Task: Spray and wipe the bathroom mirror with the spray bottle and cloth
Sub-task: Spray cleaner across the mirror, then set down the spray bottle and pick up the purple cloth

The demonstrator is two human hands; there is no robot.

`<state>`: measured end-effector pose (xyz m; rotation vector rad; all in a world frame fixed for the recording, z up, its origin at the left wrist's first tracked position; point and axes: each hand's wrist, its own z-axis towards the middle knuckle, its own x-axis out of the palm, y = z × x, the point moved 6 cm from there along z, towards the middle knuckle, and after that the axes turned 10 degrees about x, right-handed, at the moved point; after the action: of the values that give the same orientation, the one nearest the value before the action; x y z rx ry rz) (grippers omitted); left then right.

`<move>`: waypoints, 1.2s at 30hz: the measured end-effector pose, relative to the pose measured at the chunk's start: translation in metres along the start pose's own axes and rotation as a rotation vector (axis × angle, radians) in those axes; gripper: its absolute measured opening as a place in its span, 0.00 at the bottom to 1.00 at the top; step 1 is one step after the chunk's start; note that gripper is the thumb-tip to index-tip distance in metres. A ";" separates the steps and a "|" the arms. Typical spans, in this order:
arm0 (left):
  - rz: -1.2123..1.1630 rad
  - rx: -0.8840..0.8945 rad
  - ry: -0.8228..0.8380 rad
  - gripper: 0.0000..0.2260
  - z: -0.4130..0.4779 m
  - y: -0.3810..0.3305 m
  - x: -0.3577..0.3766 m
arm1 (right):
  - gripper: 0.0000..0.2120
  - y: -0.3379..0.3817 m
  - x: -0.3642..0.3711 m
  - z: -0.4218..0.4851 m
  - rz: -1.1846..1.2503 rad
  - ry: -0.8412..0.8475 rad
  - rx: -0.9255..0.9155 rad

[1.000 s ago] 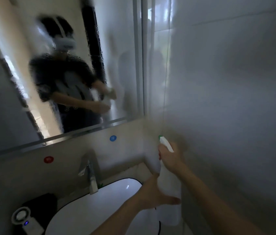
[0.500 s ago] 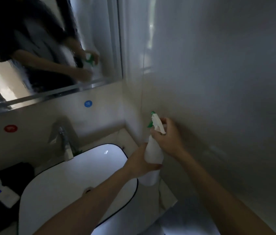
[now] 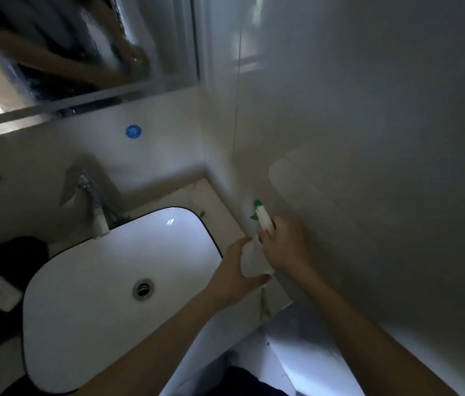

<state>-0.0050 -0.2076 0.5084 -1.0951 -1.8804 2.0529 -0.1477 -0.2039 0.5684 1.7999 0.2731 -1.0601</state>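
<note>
Both hands are on the spray bottle (image 3: pixel 255 254), over the counter strip between the white sink (image 3: pixel 105 284) and the side wall. Mirror (image 3: pixel 77 50) sits up top left, blurry. Chrome faucet (image 3: pixel 94 207) stands behind the basin. Left hand (image 3: pixel 238 274) cups the bottle's body from below, right hand (image 3: pixel 285 244) is wrapped around the neck by the green-tipped nozzle (image 3: pixel 257 205). Can't spot the cloth.
</note>
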 end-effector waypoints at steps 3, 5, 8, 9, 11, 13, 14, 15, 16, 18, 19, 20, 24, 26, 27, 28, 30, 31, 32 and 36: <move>0.005 -0.096 -0.017 0.33 -0.016 0.018 -0.010 | 0.11 -0.011 0.021 0.003 -0.003 0.069 0.049; 0.011 -0.135 -0.028 0.31 -0.024 0.028 -0.020 | 0.09 -0.014 0.030 0.005 -0.016 0.091 0.060; -0.003 -0.170 -0.062 0.24 -0.034 0.039 -0.033 | 0.06 -0.014 0.040 0.003 -0.053 0.115 0.051; -0.014 -0.182 -0.071 0.22 -0.038 0.042 -0.036 | 0.07 -0.014 0.043 0.001 -0.087 0.120 0.044; -0.030 -0.205 -0.076 0.20 -0.045 0.046 -0.041 | 0.11 -0.014 0.052 -0.003 -0.157 0.137 0.036; -0.042 -0.221 -0.063 0.18 -0.049 0.048 -0.045 | 0.11 -0.012 0.058 -0.007 -0.194 0.145 0.062; -0.051 -0.227 -0.052 0.18 -0.050 0.048 -0.045 | 0.11 -0.011 0.059 -0.009 -0.208 0.136 0.076; -0.060 -0.231 -0.041 0.17 -0.051 0.048 -0.046 | 0.10 -0.009 0.060 -0.011 -0.219 0.129 0.082; -0.071 -0.233 -0.034 0.16 -0.053 0.048 -0.047 | 0.10 -0.006 0.060 -0.012 -0.217 0.129 0.083; -0.108 -0.229 -0.043 0.15 -0.056 0.048 -0.053 | 0.10 0.005 0.057 -0.013 -0.172 0.143 0.064; -0.127 -0.227 -0.057 0.14 -0.058 0.048 -0.057 | 0.11 0.014 0.054 -0.013 -0.154 0.141 0.038; -0.141 -0.226 -0.078 0.14 -0.060 0.049 -0.062 | 0.11 0.025 0.050 -0.013 -0.143 0.124 -0.001; -0.196 -0.237 -0.183 0.12 -0.075 0.057 -0.089 | 0.15 0.077 0.045 -0.019 -0.140 0.050 -0.189; -0.208 -0.251 -0.237 0.11 -0.087 0.063 -0.104 | 0.14 0.101 0.057 -0.029 -0.119 0.102 -0.228; -0.208 -0.257 -0.264 0.11 -0.095 0.067 -0.113 | 0.13 0.112 0.066 -0.036 -0.119 0.132 -0.248; -0.210 -0.264 -0.291 0.11 -0.105 0.071 -0.121 | 0.13 0.122 0.077 -0.045 -0.133 0.159 -0.279; -0.217 -0.283 -0.361 0.11 -0.128 0.080 -0.139 | 0.13 0.143 0.103 -0.064 -0.184 0.217 -0.361; -0.217 -0.300 -0.405 0.10 -0.142 0.086 -0.148 | 0.13 0.153 0.118 -0.075 -0.218 0.249 -0.409; -0.214 -0.322 -0.451 0.10 -0.159 0.093 -0.157 | 0.13 0.164 0.134 -0.087 -0.255 0.281 -0.463; -0.241 -0.441 -0.647 0.09 -0.230 0.119 -0.185 | 0.11 0.205 0.193 -0.141 -0.349 0.389 -0.659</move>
<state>0.3070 -0.1504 0.4871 -0.2129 -2.6963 2.0514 0.1658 -0.2367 0.5699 1.3555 1.0732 -0.7129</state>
